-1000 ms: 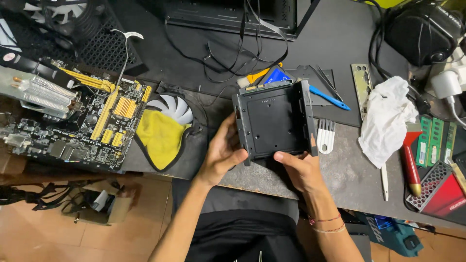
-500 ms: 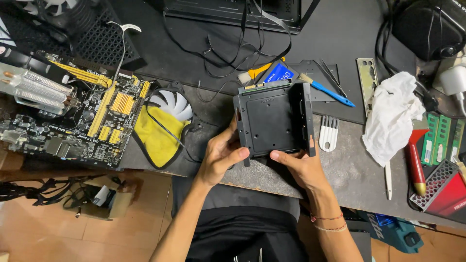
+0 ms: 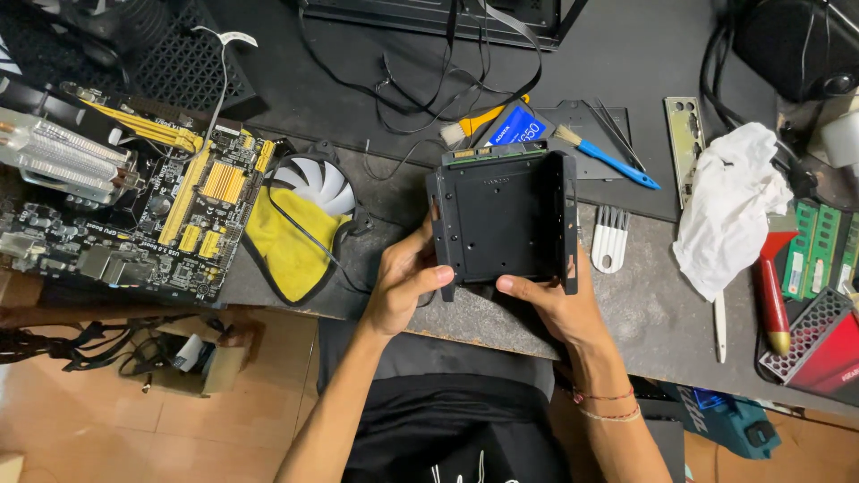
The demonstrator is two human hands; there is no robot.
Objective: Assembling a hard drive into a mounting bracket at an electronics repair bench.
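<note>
- Black drive bracket (image 3: 503, 217): held over the near table edge (image 3: 653, 331), tilted slightly more toward the camera than a second ago; the work on it remains handling and turning.
- Left hand (image 3: 404, 284): curled around the bracket's left wall, thumb at the lower corner.
- Right hand (image 3: 553, 304): closed under the lower right edge; its fingers are probably behind the bracket, hidden.

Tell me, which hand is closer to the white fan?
Left. The left hand grips the black metal bracket just right of the white fan; the right hand holds the bracket's far side.
</note>
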